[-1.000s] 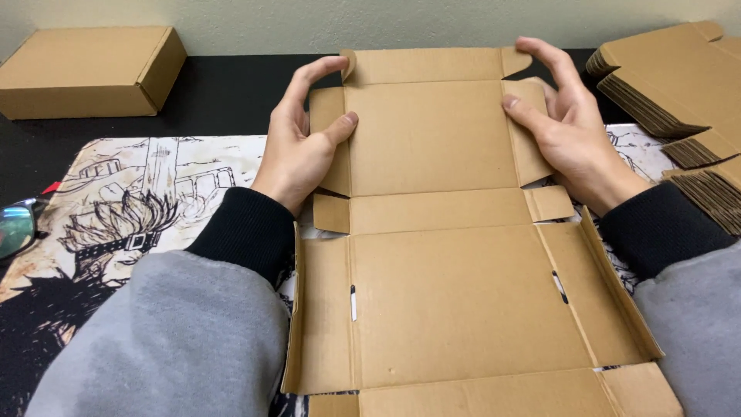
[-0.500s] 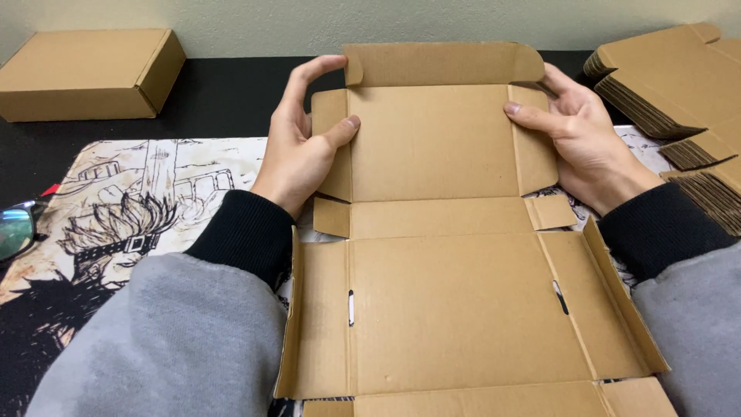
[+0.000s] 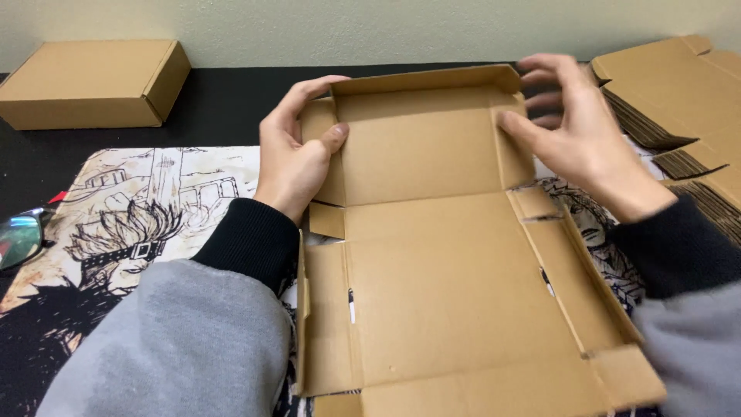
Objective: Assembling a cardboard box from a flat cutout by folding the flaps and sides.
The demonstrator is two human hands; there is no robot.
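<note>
The left hand (image 3: 297, 158) pinches the flat cardboard box's (image 3: 432, 255) side flap so it stands up, while the open right hand (image 3: 583, 139) pushes the other flap.

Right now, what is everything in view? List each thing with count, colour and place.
unfolded cardboard box blank: one, brown, centre, far flaps raised
assembled cardboard box: one, brown, far left
stack of flat cardboard blanks: one stack, brown, far right
illustrated desk mat: one, black and cream, under the blank
glasses: one pair, left edge, partly cut off
table: one, black
left hand: grips the blank's far left flap
right hand: fingers spread, thumb on the far right flap
</note>
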